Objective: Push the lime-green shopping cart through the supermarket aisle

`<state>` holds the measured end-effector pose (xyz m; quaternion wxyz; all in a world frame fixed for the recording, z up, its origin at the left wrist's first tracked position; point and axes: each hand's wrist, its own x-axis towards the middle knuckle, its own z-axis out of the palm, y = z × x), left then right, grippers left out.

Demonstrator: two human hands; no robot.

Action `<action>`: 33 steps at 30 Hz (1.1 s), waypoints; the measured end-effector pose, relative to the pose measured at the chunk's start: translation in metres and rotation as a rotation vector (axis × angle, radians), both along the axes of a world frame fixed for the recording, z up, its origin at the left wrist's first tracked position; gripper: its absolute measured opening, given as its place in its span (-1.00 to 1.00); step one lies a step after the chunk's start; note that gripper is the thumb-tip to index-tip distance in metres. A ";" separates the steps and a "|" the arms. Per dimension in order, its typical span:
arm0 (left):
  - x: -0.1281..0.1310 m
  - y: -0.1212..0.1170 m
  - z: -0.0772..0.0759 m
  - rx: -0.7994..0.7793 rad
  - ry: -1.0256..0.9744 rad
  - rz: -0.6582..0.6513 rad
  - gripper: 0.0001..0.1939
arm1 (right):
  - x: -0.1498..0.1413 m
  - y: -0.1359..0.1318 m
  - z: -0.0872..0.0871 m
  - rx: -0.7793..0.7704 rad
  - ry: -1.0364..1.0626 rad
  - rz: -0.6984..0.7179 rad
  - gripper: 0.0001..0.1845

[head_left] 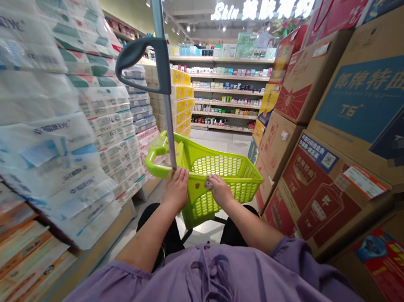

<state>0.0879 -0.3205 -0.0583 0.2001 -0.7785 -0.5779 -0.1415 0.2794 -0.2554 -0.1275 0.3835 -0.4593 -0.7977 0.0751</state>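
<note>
A lime-green plastic shopping basket (224, 168) with slotted walls stands in front of me. My left hand (176, 189) lies on its near rim at the foot of a metal pole (167, 110), fingers curled over the edge. That pole rises past a dark grey loop handle (150, 66). In my right hand (220, 190) is a small crumpled pale cloth (208, 183), pinched and pressed against the basket's near wall. The bottom of the basket's inside is partly hidden by its walls.
Stacked packs of wrapped tissue paper (53, 130) line the left of the aisle. Piled cardboard cartons (310, 189) crowd the right, close to the basket. Shelves of small boxed goods (227, 84) stand at the far end, beyond pale floor tiles (210, 139).
</note>
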 end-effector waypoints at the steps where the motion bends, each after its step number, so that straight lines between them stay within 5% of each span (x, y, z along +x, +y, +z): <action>1: 0.000 0.001 -0.001 0.004 -0.004 0.003 -0.37 | 0.002 0.000 -0.001 -0.011 -0.001 -0.027 -0.50; 8: -0.004 0.009 -0.006 0.024 0.003 -0.013 -0.34 | -0.019 0.003 0.007 0.006 -0.028 0.047 -0.50; 17: -0.024 0.028 0.004 -0.050 0.016 0.034 -0.34 | 0.040 0.019 0.003 -0.053 -0.112 -0.078 -0.57; 21: -0.019 0.040 -0.006 -0.031 0.014 0.114 -0.34 | 0.024 0.022 -0.002 -0.044 -0.115 -0.092 -0.61; 27: 0.009 0.046 -0.036 -0.098 0.065 -0.015 -0.31 | 0.007 0.016 -0.005 -0.061 -0.085 -0.098 -0.44; 30: 0.011 0.048 -0.038 -0.135 0.035 0.066 -0.31 | -0.001 0.022 0.004 -0.108 -0.063 -0.158 -0.47; 33: 0.007 0.051 -0.031 -0.177 0.046 0.108 -0.34 | -0.016 0.033 0.015 0.003 0.004 -0.158 -0.58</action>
